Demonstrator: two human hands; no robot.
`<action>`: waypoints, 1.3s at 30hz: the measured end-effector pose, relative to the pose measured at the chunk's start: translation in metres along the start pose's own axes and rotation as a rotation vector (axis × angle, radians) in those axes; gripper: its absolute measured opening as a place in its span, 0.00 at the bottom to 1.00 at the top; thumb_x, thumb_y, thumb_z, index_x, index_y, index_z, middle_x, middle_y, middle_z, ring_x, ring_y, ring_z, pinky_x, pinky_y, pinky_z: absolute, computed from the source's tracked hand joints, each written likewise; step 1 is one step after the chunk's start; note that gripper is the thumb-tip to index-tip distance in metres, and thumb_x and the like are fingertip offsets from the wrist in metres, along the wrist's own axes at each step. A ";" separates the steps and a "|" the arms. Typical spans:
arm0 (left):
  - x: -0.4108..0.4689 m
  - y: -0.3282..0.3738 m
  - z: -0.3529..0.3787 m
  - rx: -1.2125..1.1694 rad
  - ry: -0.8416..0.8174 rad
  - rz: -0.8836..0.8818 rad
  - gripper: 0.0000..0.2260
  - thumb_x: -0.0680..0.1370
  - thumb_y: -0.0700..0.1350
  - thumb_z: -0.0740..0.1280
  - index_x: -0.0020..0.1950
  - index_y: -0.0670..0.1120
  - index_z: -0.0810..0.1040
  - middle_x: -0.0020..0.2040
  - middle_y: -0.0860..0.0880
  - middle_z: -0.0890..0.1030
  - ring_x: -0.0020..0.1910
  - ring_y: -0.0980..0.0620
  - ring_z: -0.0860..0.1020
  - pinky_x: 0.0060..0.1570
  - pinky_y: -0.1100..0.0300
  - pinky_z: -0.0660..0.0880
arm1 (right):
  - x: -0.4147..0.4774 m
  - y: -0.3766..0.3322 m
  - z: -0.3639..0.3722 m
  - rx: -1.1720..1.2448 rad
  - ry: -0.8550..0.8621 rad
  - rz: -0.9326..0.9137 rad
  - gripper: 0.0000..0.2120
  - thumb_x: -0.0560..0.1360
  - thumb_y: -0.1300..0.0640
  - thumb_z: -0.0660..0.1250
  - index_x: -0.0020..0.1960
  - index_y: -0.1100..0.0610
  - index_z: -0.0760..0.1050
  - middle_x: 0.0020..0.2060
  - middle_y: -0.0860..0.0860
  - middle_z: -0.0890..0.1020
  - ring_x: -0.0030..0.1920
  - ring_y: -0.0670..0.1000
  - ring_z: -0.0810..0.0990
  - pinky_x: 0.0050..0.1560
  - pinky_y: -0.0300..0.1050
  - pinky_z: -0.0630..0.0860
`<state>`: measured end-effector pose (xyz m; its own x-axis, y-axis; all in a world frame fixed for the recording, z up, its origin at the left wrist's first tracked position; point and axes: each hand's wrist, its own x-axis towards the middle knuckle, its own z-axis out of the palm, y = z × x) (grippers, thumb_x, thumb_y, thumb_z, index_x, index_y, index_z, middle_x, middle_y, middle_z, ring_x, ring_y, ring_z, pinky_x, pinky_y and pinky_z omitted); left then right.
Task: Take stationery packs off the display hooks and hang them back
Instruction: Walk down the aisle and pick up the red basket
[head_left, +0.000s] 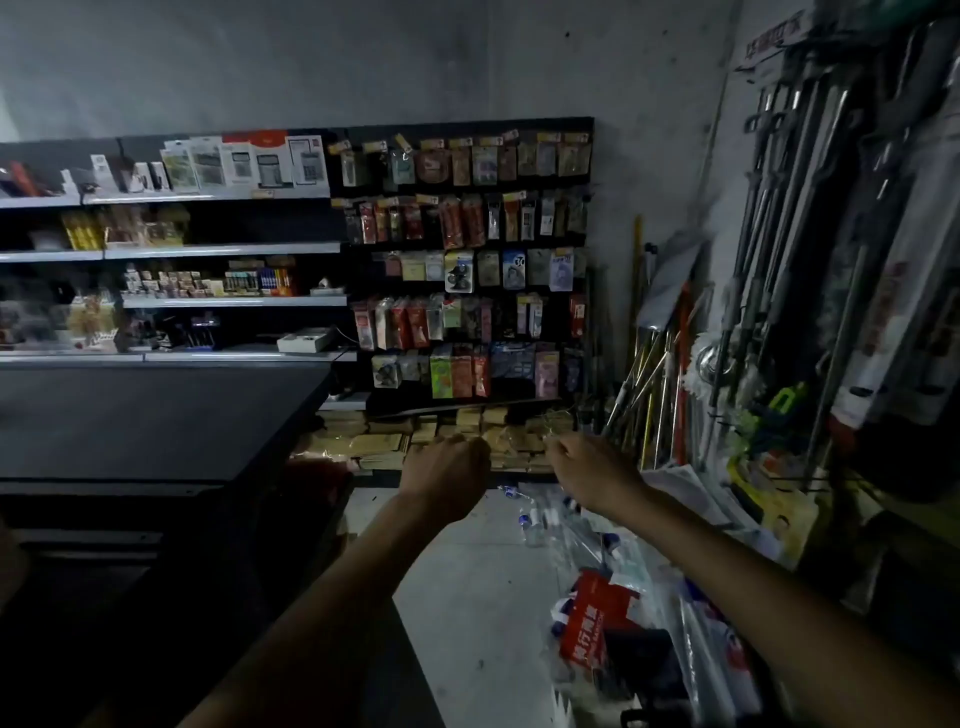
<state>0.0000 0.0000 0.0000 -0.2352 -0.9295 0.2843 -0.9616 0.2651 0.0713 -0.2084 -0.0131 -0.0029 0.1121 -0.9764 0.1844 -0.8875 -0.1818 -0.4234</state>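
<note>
Reaching forward side by side, the left hand (448, 470) and the right hand (589, 470) are held up in front of the low shelf (363, 475) under the bottom edge of the black display board (467, 127). Both are seen from the back. The fingers (457, 442) of the left hand are curled into a loose fist, and those of the right are curled and drawn together at the tips. The dim light hides whether either has hold of anything. The stationery packs (460, 270) hang in five crowded rows across the board, all above the hands and apart from them. Tan paper bundles (379, 441) lie stacked on the low shelf just beyond the knuckles. Long handles (654, 374) lean beside the board's right edge, and a red pack (592, 618) lies on the floor (467, 597) below the right forearm.
</note>
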 end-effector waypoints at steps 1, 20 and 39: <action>0.010 -0.003 0.006 0.001 0.006 0.002 0.13 0.86 0.51 0.54 0.60 0.52 0.77 0.57 0.47 0.81 0.53 0.46 0.79 0.48 0.52 0.73 | 0.009 0.003 0.004 0.017 0.007 -0.018 0.20 0.84 0.48 0.51 0.36 0.49 0.71 0.36 0.49 0.75 0.45 0.57 0.79 0.44 0.48 0.70; 0.268 -0.068 0.098 0.027 -0.137 -0.105 0.31 0.82 0.64 0.60 0.82 0.55 0.57 0.81 0.45 0.62 0.78 0.40 0.63 0.72 0.38 0.68 | 0.284 0.079 0.041 0.047 -0.085 -0.084 0.33 0.78 0.35 0.65 0.77 0.51 0.68 0.71 0.53 0.76 0.68 0.57 0.76 0.64 0.54 0.76; 0.466 -0.264 0.231 0.029 -0.216 -0.268 0.31 0.79 0.63 0.64 0.80 0.56 0.58 0.79 0.44 0.63 0.76 0.38 0.65 0.72 0.36 0.65 | 0.593 0.052 0.181 -0.027 -0.274 -0.152 0.31 0.77 0.41 0.67 0.76 0.52 0.68 0.70 0.56 0.73 0.66 0.59 0.75 0.64 0.55 0.76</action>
<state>0.1111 -0.5626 -0.1071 0.0048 -0.9988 0.0495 -0.9962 -0.0005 0.0875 -0.1070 -0.6224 -0.0763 0.3572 -0.9340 -0.0042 -0.8627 -0.3282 -0.3848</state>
